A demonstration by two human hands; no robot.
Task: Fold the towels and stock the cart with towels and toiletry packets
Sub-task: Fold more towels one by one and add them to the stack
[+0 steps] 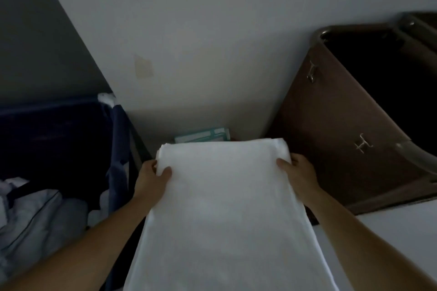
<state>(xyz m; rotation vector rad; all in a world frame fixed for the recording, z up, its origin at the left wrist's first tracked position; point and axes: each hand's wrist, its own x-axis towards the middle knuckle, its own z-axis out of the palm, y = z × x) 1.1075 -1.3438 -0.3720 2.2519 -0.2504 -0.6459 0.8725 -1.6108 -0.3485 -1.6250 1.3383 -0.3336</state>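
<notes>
A folded white towel (222, 201) stretches from the bottom of the view up to the middle, its far end showing several stacked layers. My left hand (151, 179) grips the towel's left edge near the far end, thumb on top. My right hand (298, 172) grips the right edge opposite, thumb on top too. Just beyond the towel's far end a teal and white packet (203, 136) lies partly hidden by the towel.
A dark blue fabric bin (59, 125) at the left holds crumpled pale linen (35, 215). A brown cart bag (350, 130) with a metal rim stands at the right. A white surface (390, 231) lies at the lower right. A pale wall fills the back.
</notes>
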